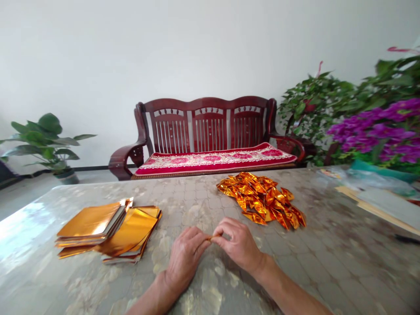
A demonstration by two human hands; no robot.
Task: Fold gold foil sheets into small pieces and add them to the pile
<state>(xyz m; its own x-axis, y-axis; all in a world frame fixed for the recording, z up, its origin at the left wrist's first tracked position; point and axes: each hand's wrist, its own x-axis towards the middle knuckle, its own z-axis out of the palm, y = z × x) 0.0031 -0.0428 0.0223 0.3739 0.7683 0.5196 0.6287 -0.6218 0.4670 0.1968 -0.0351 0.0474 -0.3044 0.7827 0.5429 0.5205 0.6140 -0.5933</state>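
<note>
Just above the table's middle, my left hand (187,251) and my right hand (238,245) meet at the fingertips, both closed in a pinch. A tiny bit of gold foil paper (210,239) shows between them; the fingers hide the rest of it. Left of my hands lie two stacks of flat gold foil sheets, a squarer stack (90,223) and a fanned stack (136,232) touching it. Beyond my right hand is a heap of folded gold foil pieces (259,197), crumpled-looking and pointed at the ends.
A patterned, glossy cover lies over the table (183,201). At its right side are flat cardboard sheets (383,208) and clear plastic wrapping (380,179). Behind stands a dark red wooden bench (210,118), with potted plants (49,144) and purple flowers (380,131) to the sides.
</note>
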